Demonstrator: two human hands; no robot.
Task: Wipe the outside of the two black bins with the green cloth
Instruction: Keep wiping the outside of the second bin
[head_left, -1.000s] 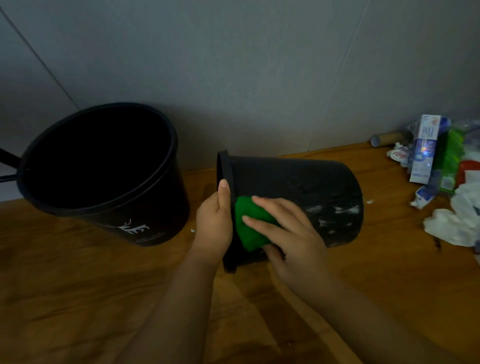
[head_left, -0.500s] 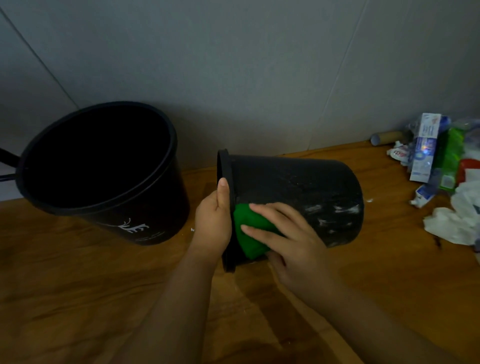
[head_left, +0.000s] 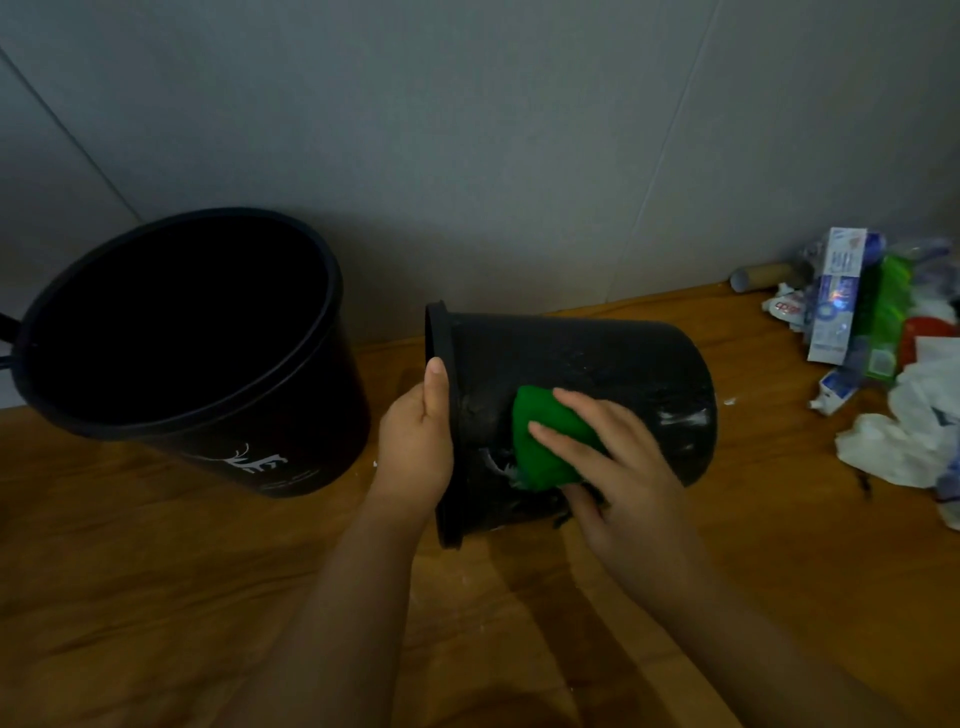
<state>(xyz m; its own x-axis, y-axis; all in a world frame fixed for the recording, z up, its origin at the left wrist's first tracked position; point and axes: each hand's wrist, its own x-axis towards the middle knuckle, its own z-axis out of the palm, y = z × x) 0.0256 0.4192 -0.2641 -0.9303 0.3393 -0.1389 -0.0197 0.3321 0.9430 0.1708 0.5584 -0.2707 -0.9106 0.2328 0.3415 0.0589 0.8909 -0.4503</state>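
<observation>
A small black bin (head_left: 597, 374) lies on its side on the wooden floor, its rim to the left and its base to the right. My left hand (head_left: 415, 441) grips that rim, thumb up along its edge. My right hand (head_left: 618, 457) presses a bunched green cloth (head_left: 545, 441) flat against the bin's near side, where whitish smears show. A larger black bin (head_left: 291, 431) with a white deer mark stands upright to the left, open mouth toward me.
A grey wall (head_left: 519, 156) runs close behind both bins. At the right lies a heap of litter: a toothpaste box (head_left: 836, 296), green packaging (head_left: 883, 312), crumpled white paper (head_left: 904, 436) and a cardboard tube (head_left: 763, 275). Bare wooden floor (head_left: 156, 597) spreads in front.
My right hand has slid the green cloth to the right along the lying bin's side, away from the rim. My left hand stays on the rim.
</observation>
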